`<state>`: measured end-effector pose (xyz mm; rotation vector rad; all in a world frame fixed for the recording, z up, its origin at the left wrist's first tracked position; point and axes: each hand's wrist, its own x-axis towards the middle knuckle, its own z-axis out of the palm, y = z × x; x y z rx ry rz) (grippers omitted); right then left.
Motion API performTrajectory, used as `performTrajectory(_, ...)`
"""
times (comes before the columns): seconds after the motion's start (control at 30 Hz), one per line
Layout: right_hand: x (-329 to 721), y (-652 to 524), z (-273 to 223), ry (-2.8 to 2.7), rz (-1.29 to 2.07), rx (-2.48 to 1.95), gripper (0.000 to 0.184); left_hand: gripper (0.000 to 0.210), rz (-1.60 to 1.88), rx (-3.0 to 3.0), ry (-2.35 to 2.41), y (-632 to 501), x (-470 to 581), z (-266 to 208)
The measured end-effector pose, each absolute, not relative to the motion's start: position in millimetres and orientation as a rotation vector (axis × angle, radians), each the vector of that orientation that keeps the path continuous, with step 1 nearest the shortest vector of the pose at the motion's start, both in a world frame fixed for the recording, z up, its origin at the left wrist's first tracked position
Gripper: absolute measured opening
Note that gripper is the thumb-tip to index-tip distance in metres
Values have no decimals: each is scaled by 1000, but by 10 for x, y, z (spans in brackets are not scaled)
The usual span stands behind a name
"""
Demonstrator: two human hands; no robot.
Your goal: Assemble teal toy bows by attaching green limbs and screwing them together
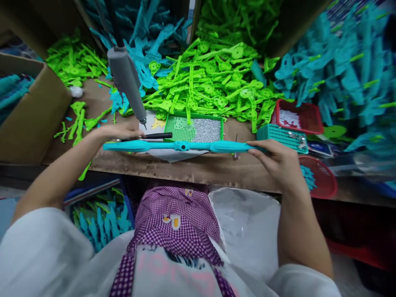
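Observation:
A long turquoise plastic part (182,146), with a round hole at its middle, spans level above the bench's front edge. My right hand (275,159) pinches its right end between thumb and fingers. My left hand (122,132) is closed just behind the part's left half, around a slim tool with a black handle (157,135); its fingertips are partly hidden. Whether this hand also touches the turquoise part I cannot tell. Above the left hand hangs a grey electric screwdriver (128,82), bit pointing down. Behind the part, a green tray (179,130) contains many small silvery pieces, likely screws.
Bright green plastic parts (213,82) are heaped across the back. Turquoise parts (334,74) are piled at the right. Red basket (300,115), green box (278,138) and round red basket (328,177) stand at right. A cardboard box (34,115) is at left.

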<state>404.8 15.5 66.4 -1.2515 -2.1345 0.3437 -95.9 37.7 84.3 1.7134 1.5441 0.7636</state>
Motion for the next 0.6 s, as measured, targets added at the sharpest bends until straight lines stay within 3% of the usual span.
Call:
performTrajectory(0.03, 4053, 159, 662, -2127, 340, -1257, 28, 51, 680, 1663, 1453, 256, -1123, 880)
performTrajectory(0.1, 4065, 167, 659, -2122, 337, -1263, 30, 57, 876, 1589, 1482, -85, -1414, 913)
performTrajectory(0.23, 4063, 189, 686, -2156, 313, -1258, 40, 54, 1276, 1452, 1593, -708, -1520, 668)
performTrajectory(0.4, 4038, 182, 705, -2190, 263, -1242, 44, 46, 1855, 1226, 1425, -674, -1058, 139)
performTrajectory(0.6, 4134, 122, 652, -2242, 198, -1202, 33, 37, 2113, 1061, 1267, -537, -852, -65)
